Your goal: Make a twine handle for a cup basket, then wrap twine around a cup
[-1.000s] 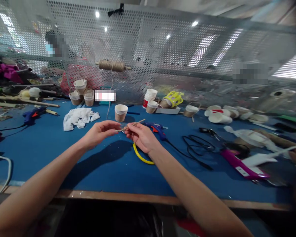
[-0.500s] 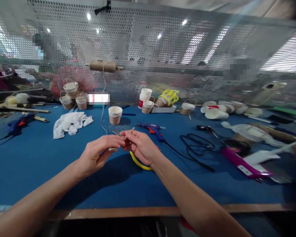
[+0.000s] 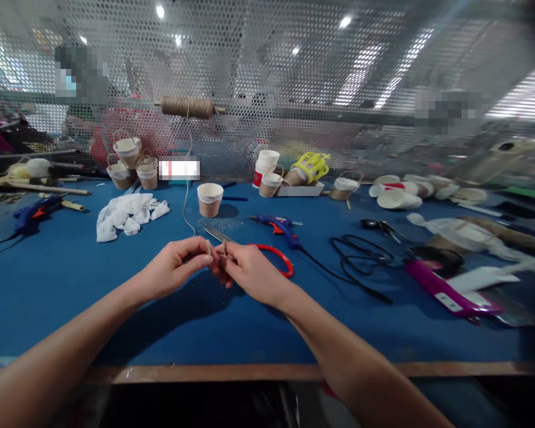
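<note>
Two hands of yours meet low in the middle of the head view, fingers nearly touching, with a short piece of jute twine [image 3: 209,247] at the fingertips. Your left hand [image 3: 164,273] pinches one part of it between thumb and forefinger; your right hand [image 3: 261,273] pinches another part just beside. How the piece runs inside your fingers is hidden, so you can't tell its full shape.

Expect the twine to be very light, soft and bendy, with a rough, fibrous surface that should grip well rather than slip. It is not fragile, though its cut ends may fray or untwist, so a light pinch close behind each end looks best.

Under and just beyond your right hand lie scissors, their blade pointing away to the left and a red handle loop [image 3: 289,266] beside your wrist. Beyond your fingers stands a burlap-wrapped cup [image 3: 210,202], upright. A blue glue gun [image 3: 289,232] lies past your right hand; crumpled white fabric [image 3: 127,213] lies beyond your left, and farther off hangs a twine spool [image 3: 187,107].
</note>
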The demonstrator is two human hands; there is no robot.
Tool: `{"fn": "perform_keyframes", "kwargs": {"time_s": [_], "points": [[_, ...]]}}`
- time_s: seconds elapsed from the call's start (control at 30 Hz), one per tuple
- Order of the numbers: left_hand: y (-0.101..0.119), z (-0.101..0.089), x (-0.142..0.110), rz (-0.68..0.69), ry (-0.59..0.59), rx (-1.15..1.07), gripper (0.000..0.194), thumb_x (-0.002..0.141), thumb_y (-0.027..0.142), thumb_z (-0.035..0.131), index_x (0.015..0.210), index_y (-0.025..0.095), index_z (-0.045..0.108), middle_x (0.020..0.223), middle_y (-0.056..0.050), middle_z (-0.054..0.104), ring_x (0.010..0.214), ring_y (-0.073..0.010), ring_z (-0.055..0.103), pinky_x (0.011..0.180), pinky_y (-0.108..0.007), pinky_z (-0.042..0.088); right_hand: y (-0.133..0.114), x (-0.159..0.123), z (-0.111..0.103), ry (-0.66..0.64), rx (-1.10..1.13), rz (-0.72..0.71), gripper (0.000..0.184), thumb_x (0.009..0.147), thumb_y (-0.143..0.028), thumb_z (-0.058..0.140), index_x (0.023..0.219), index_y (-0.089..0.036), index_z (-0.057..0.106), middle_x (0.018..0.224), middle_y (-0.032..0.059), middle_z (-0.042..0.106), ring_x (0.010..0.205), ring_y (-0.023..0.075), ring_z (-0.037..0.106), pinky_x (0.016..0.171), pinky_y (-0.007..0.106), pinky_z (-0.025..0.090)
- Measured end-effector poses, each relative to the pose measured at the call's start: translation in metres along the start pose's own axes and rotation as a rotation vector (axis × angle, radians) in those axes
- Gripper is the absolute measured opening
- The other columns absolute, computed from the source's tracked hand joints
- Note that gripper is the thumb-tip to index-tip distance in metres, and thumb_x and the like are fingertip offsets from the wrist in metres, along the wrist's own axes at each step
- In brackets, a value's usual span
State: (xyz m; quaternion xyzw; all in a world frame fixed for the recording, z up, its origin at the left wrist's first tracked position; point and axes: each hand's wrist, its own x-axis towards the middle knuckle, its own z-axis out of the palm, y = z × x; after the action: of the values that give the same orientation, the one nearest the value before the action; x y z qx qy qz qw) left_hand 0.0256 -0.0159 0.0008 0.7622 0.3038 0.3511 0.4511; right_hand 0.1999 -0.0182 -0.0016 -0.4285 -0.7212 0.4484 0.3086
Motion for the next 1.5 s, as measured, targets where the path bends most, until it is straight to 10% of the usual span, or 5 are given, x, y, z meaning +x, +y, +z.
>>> {"fn": "perform_keyframes", "kwargs": {"time_s": [0.4,0.63,1.5], "points": [[-0.009,-0.001,0.004,-0.079,0.217,-0.555,0.029,0.078,0.040,0.055,0.072,0.013,0.063,0.073,-0.004,0.065,0.069,-0.0130,0.058,0.069,-0.025,0.044,0.002,0.006,-0.003,0.177,0.509,-0.008,0.018,0.077,-0.029,0.057,0.079,-0.012,0.061,0.065,0.0002,0.062,0.045,0.0058,0.055,0.039,0.017,0.044],[0.003,-0.001,0.001,-0.121,0.202,-0.896,0.017,0.078,0.031,0.059,0.071,0.015,0.059,0.062,0.001,0.064,0.047,-0.0069,0.053,0.048,-0.018,0.041,-0.005,0.001,-0.002,-0.090,0.923,-0.013,0.020,0.074,-0.034,0.064,0.076,-0.015,0.064,0.066,-0.0010,0.064,0.048,0.0039,0.055,0.041,0.014,0.042],[0.004,0.006,-0.001,-0.183,-0.036,-0.966,0.023,0.079,0.031,0.056,0.067,0.013,0.055,0.061,-0.002,0.066,0.048,-0.0113,0.061,0.048,-0.019,0.046,-0.012,-0.007,-0.006,-0.202,0.984,0.062,0.024,0.078,-0.032,0.060,0.063,-0.013,0.054,0.053,-0.0030,0.057,0.037,0.0032,0.048,0.033,0.012,0.034]]}}
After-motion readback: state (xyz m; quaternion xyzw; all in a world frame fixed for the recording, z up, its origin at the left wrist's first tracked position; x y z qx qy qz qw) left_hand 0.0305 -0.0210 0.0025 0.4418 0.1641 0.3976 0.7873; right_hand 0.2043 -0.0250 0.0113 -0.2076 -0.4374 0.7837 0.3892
